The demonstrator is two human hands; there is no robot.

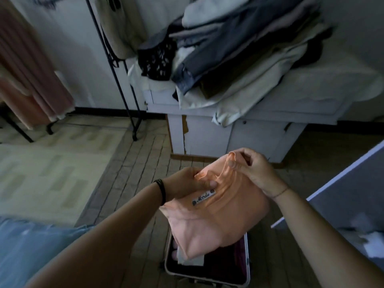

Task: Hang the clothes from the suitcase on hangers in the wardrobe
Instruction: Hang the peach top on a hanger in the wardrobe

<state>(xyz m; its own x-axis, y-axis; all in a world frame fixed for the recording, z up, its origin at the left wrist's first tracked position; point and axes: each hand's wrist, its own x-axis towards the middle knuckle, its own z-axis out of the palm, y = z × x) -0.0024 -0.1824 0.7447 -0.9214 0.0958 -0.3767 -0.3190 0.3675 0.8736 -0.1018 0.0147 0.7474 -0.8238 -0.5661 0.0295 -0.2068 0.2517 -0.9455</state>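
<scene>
- The peach top (224, 217) is held up over the open suitcase (246, 258), and its lower folds hang down into the case.
- The neckline is held by both hands. The left hand (185, 182) is curled round the edge just above the label (203, 198), thumb on top. The right hand (254, 169) pinches a higher part of the edge between thumb and fingertips.
- Only a thin edge is held, at 2 places, so the top could slip from the pinch and fall back into the case or onto the floor if it is shaken open.
- The neckline could be pulled out of shape if the hands are drawn apart hard.
- The trailing folds could drag other clothes out when the top is lifted clear.
- No hanger is seen in either hand or nearby. Fetching 1 would leave the top in a single, looser grip.
- The inside of the case is dark. Something white and something dark red are made out, no more.
- The rack (116, 75) at the left, possibly the hanging place, is cut off above, so its rail and any free hangers are not shown.
- Whether the top has sleeves or straps cannot be told.
</scene>
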